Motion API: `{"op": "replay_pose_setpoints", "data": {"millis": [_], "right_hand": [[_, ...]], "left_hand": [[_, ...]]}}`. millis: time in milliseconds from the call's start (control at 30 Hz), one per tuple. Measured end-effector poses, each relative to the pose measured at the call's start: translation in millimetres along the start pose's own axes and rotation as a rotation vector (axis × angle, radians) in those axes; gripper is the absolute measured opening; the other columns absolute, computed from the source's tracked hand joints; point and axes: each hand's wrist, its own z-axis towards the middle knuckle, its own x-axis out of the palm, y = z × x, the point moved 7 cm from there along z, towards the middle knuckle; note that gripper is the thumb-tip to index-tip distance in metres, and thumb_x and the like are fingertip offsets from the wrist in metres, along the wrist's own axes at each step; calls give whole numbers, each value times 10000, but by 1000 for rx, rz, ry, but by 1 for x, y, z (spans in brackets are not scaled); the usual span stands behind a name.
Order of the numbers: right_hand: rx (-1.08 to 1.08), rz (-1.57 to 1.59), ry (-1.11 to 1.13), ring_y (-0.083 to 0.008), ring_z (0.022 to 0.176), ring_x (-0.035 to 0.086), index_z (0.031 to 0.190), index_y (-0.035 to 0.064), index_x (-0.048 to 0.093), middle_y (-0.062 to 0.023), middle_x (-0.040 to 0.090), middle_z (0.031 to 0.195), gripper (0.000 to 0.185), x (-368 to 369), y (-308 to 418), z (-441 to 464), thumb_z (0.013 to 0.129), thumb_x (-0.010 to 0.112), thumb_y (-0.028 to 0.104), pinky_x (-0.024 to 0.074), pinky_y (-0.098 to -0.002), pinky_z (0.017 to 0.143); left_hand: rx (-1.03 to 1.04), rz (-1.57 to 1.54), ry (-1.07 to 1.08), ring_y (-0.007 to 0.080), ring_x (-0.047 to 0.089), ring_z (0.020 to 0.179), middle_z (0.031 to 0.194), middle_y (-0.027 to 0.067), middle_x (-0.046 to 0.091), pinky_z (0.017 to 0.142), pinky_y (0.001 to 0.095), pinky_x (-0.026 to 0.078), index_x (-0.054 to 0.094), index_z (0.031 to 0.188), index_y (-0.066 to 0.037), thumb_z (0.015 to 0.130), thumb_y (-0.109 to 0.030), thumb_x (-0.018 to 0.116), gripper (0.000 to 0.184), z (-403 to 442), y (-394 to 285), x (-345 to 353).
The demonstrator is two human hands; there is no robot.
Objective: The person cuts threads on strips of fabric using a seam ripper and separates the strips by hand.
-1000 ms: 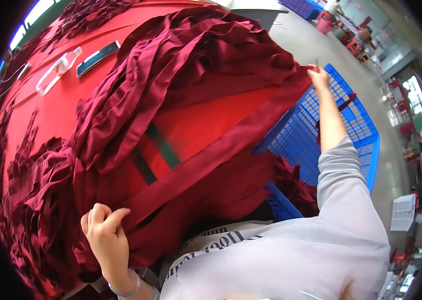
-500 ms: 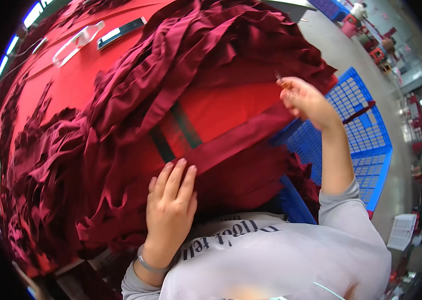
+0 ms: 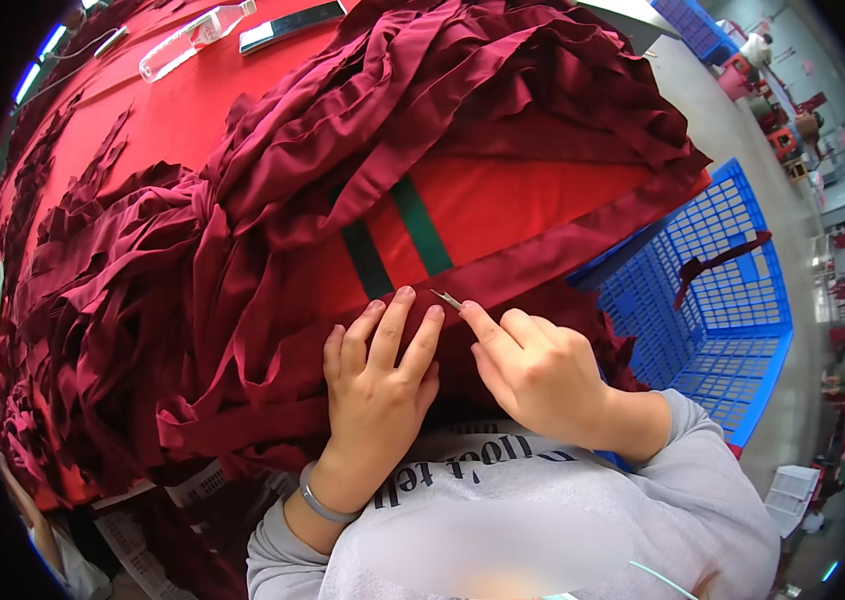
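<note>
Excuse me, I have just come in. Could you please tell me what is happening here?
A person is working with dark red cloth heaped on a red table. The left hand lies with its fingers spread on the cloth. The right hand holds a small pointed tool close to the left fingertips. A blue basket is beside the table.

Shirt (image 3: pixel 553 505): at 5 to 6 o'clock, nearest the lens; the single head-worn camera looks out from above it, forward and down.
Hands, left (image 3: pixel 378 375) and right (image 3: pixel 553 375): close, near the dial's centre.
Red table (image 3: pixel 503 215): seen obliquely from above, running away toward 11 o'clock.
Blue basket (image 3: pixel 733 310): 3 o'clock.
Floor (image 3: pixel 708 120): receding toward 2 o'clock.
Dark curved rim: wide, fisheye-like view.
</note>
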Motion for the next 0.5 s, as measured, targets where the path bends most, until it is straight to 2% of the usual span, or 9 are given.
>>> {"op": "replay_pose_setpoints", "data": {"millis": [67, 200, 300, 500], "right_hand": [[20, 10, 28, -194, 601, 584, 1251, -2, 631, -65, 538, 748, 458, -3, 3, 0, 807, 697, 89, 474, -311, 526], [6, -45, 47, -198, 587, 587, 1222, 9, 651, -59, 548, 710, 431, -3, 4, 6, 806, 698, 113, 470, -315, 520], [3, -52, 45, -200, 562, 590, 1179, 17, 673, -51, 563, 674, 395, -3, 5, 9, 799, 699, 123, 469, -324, 509], [20, 2, 4, -207, 536, 600, 1118, 23, 697, -54, 586, 643, 345, -6, 4, 12, 785, 698, 113, 470, -334, 497]], "left_hand": [[-14, 11, -10, 280, 482, 1233, 1391, 65, 530, 1037, 464, 353, 617, 1316, -184, 719, -183, 763, 615, 1, -1, 1], [-11, 48, -24, 268, 499, 1190, 1384, 51, 537, 1009, 455, 359, 627, 1301, -187, 720, -205, 763, 597, 4, -2, 1], [-21, 54, -6, 224, 498, 1203, 1390, 17, 529, 1013, 471, 351, 605, 1326, -238, 769, -263, 733, 572, 2, 1, 4], [-21, 75, -22, 215, 508, 1191, 1368, 9, 546, 999, 463, 357, 638, 1284, -241, 780, -260, 716, 510, 3, 1, 4]]}}
